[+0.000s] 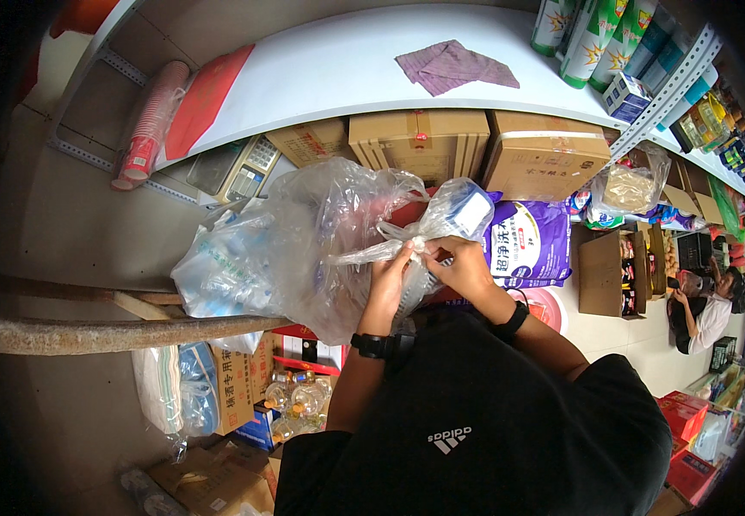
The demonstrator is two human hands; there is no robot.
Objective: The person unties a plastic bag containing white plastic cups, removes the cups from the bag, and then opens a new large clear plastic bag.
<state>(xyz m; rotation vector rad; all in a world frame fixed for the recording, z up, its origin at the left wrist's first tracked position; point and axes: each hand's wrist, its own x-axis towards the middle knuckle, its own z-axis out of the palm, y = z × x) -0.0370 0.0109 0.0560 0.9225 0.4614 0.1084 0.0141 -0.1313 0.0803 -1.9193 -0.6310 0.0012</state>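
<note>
My left hand (387,284) and my right hand (459,263) meet at a white twisted knot in a clear plastic bag (434,222). Fingers of both hands pinch the plastic at the knot, and a loose twisted end points left. Something blue and white shows through the bag above the knot. Beside my left hand bulges a large clear plastic bag (321,226), with something red inside or behind it. Further left lies a pale bag with blue contents (230,264). A purple printed package (530,238) is just right of my right hand.
Ahead is a white shelf (321,64) with a purple cloth (456,68) and spray cans (592,42). Under it are cardboard boxes (421,145) and a scale (250,169). A worn curved bar (134,334) juts in from the left. Another person (701,309) sits at far right.
</note>
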